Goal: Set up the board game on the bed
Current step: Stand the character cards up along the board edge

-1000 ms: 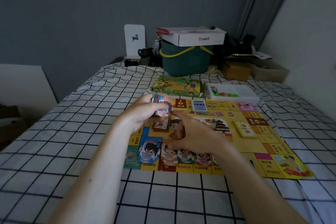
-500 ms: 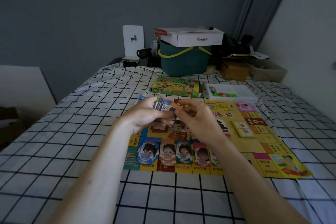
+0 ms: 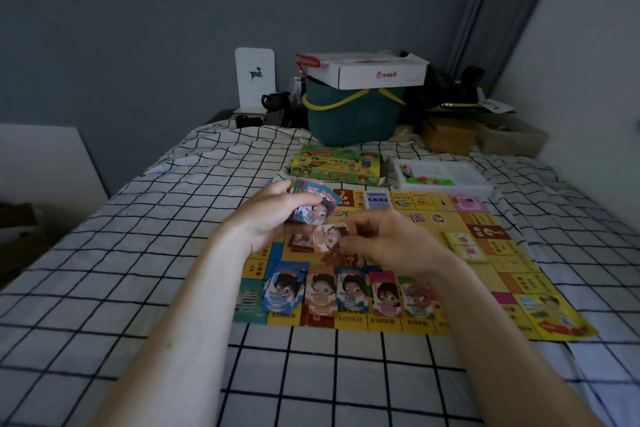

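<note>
The yellow game board (image 3: 485, 274) lies flat on the checked bed sheet. My left hand (image 3: 273, 215) grips a stack of play-money notes (image 3: 317, 206) above the board's left part. My right hand (image 3: 391, 241) pinches a single orange note (image 3: 329, 236) just below that stack. Several piles of notes (image 3: 349, 293) with cartoon faces stand in a row along the board's near edge. A blue card deck (image 3: 377, 200) lies at the board's far edge and a yellow card deck (image 3: 465, 246) at its right side.
The green game box (image 3: 337, 165) and a white tray of small pieces (image 3: 443, 175) sit just beyond the board. A green basket (image 3: 353, 114) with a white carton on top stands at the bed's far end, with brown boxes (image 3: 448, 135) to its right.
My right hand came up from the row of piles to the stack, then drew one orange note off it and lowered it slightly. My left hand stayed holding the stack.
</note>
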